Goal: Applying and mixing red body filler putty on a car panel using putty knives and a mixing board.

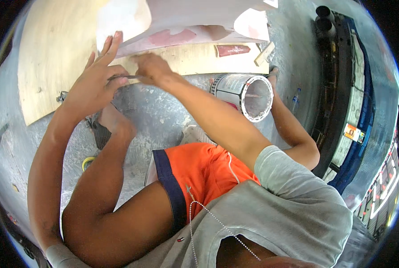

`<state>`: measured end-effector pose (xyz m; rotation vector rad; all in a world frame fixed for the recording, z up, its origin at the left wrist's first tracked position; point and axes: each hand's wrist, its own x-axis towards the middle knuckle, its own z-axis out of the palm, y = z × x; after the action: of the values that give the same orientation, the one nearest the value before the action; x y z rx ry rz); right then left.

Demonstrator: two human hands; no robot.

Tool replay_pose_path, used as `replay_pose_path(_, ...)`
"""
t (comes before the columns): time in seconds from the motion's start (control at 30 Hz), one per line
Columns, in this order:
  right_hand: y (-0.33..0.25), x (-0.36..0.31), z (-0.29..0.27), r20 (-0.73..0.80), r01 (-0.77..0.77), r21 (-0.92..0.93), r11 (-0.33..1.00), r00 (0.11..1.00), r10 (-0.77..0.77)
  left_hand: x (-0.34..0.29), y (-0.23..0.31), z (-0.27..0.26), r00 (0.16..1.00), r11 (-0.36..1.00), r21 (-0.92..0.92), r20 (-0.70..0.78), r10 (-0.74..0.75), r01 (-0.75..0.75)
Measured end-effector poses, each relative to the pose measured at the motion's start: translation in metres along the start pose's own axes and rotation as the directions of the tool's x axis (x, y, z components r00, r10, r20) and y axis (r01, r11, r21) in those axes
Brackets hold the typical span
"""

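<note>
My left hand (94,82) is at the upper left, over the edge of a pale wooden board (56,58). Two of its fingers stretch upward, while the thumb and another finger close around a thin dark flat strip (130,77). The strip runs across to my right hand (152,70), which is closed at its other end and a little blurred. Whether it is a blade or a spreader seen edge-on, I cannot tell. Just beyond my hands, a large curved panel (190,15) with white, grey and pinkish patches lies on the board.
A dark red tube (233,50) and a small wooden block (264,54) lie on the board's right part. An open tin (257,99) with a smeared rim lies tilted nearby. Yellow tape (88,163) is on the floor beside my leg. A long dark car part (333,89) stands right.
</note>
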<state>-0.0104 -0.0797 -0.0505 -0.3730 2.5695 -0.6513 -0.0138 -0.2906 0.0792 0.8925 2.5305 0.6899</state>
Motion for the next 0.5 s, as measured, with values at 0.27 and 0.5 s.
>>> replay_pose_path(0.27,0.036,-0.126,-0.061,-0.234,0.083,0.588,0.804,0.97,0.071,-0.041,0.028,-0.012,0.955,0.614,-0.736,0.17,-0.242,0.286)
replay_pose_path(0.5,-0.017,-0.192,-0.087,-0.638,0.639,0.2,0.743,0.66,-0.396,-0.029,0.063,0.002,0.867,-0.111,-0.938,0.346,-0.358,0.328)
